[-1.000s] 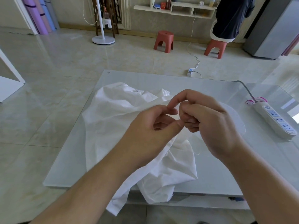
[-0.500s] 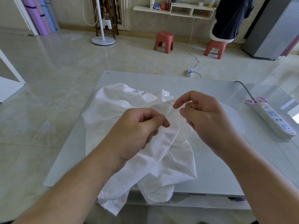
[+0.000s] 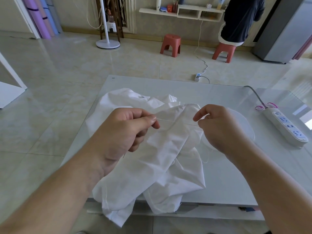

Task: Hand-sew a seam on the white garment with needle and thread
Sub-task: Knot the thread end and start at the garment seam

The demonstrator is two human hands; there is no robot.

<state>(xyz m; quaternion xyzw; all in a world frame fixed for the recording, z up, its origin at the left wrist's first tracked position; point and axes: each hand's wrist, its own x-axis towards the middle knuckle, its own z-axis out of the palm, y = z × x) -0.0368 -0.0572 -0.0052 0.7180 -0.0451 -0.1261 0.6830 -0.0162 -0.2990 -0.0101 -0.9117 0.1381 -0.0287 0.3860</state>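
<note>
The white garment [image 3: 162, 159] lies crumpled on the glass table [image 3: 228, 174], its lower part hanging over the near edge. A thin white thread [image 3: 175, 122] runs taut and level between my two hands, just above the cloth. My left hand [image 3: 128, 130] pinches the thread's left end between thumb and forefinger. My right hand [image 3: 217, 125] pinches the right end, and a loose tail of thread hangs below it. I cannot make out the needle.
A white power strip [image 3: 287, 127] with a grey cable and pink loops lies at the table's right. A clear round disc [image 3: 244, 125] lies under my right hand. On the floor beyond are two red stools [image 3: 170, 45], a fan stand and a seated person [image 3: 241, 19].
My hands, close together a second ago, have moved apart sideways. The thread is now stretched straight between them, and the garment's upper fold has lifted a little.
</note>
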